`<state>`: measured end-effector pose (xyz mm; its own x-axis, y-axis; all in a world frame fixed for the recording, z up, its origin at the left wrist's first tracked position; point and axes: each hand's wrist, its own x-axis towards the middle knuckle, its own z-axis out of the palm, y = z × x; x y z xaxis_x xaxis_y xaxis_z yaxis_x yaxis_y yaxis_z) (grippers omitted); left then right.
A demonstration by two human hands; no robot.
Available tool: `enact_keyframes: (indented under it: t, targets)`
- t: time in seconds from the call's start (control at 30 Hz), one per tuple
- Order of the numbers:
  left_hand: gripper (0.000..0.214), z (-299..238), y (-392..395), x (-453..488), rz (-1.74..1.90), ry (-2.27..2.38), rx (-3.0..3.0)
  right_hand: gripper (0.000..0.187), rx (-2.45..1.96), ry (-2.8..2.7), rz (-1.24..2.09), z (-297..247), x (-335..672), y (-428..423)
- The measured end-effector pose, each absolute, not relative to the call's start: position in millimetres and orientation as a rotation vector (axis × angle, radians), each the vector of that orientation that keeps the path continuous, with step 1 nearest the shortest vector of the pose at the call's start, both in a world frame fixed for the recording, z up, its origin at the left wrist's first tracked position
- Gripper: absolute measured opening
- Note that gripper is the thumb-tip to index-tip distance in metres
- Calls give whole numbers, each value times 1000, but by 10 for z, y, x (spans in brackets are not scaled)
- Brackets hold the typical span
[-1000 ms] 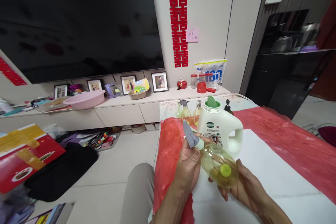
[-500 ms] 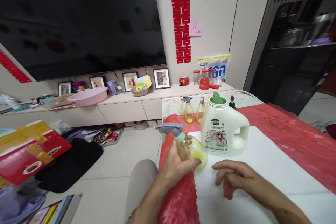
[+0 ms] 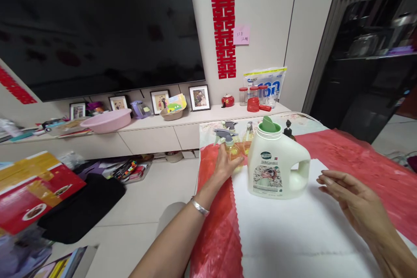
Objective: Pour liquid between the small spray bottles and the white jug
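Note:
My left hand [image 3: 225,166] is stretched forward and wrapped around a small clear spray bottle [image 3: 230,144] with a grey trigger and yellowish liquid, standing it on the red cloth [image 3: 215,226] at the table's left edge. Two similar spray bottles stand just behind it. A white detergent jug [image 3: 275,166] with a green spout and a side handle stands on the white sheet [image 3: 293,234] to the right of that hand. My right hand [image 3: 350,197] hovers empty, fingers spread, to the right of the jug.
A long low cabinet [image 3: 146,132] under a big dark screen carries a pink basin [image 3: 106,120], framed photos and jars. On the floor to the left lie a black bag [image 3: 81,208] and a red-and-yellow box [image 3: 29,191]. A dark doorway is on the right.
The left hand carried the spray bottle from close in front of me forward to the other bottles. The right hand let go of it and moved right, past the jug.

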<state>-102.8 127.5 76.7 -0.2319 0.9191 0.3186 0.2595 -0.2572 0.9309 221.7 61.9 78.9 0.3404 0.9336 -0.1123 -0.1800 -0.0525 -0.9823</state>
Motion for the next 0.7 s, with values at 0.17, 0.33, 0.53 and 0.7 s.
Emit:
enact_keyframes:
  t: [0.17,0.33,0.53,0.7]
  targets:
    - [73,588,1481,-857,1476,1490,1536,74,-1277,-726,1130,669,2307,677]
    - [73,408,1589,-806,1439,1480,1597,75,-1262,-733,1173,557,2375,672]
    - [70,237,1623,-809,1424,1485,1602,68,-1220,-793,1159,469,2443,675]
    - [78,169,1567,-822,1417,1511,1576,75,-1249,-713,1218,512,2415,669]
